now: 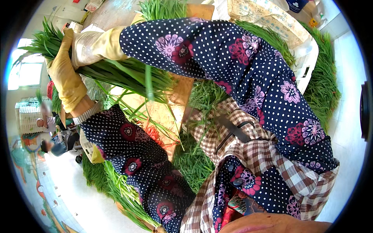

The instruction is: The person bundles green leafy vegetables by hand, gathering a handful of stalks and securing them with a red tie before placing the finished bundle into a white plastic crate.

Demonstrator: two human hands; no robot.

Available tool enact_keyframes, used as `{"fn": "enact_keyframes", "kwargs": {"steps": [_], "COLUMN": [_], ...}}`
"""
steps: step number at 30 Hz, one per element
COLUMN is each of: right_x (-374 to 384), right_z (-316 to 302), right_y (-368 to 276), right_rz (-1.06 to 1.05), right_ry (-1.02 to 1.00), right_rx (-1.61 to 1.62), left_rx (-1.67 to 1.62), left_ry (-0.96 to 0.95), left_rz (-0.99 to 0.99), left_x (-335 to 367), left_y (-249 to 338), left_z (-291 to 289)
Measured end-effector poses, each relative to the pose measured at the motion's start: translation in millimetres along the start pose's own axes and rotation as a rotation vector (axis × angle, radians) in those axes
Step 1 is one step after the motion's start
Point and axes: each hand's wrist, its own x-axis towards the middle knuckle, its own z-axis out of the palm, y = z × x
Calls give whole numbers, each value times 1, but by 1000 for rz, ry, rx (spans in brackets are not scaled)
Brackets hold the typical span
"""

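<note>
A bunch of long flat green leaves that look like garlic chives is gripped by both my hands at the upper left. Its leafy ends stick out past the gloves, and its other ends lie over a brown board. My left hand, in a yellowish glove, is wrapped round the bunch. Close beside it, my right hand, in a paler, stained glove, also closes on it; its fingertips are partly hidden. Loose leaves and a pile of red ties lie on the board below the bunch.
Leaf scraps cover my checked apron. At the right stands a white crate with a printed sack and more chives. Chive heaps lie beyond it, at the top and lower left. People sit in the left background.
</note>
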Motion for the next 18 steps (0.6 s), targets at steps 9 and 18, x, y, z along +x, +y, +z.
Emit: {"fn": "enact_keyframes", "kwargs": {"steps": [9,18], "right_x": [-52,-99], "right_z": [-75,-78], "right_y": [-15,-7], "right_rz": [176,271], "right_ry": [-26,-234], "right_rx": [184,192], "left_rx": [213,-507], "left_ry": [194,-33], "left_rz": [364,89], "left_x": [-41,-74], "left_y": [5,23], "left_z": [-88,-105]}}
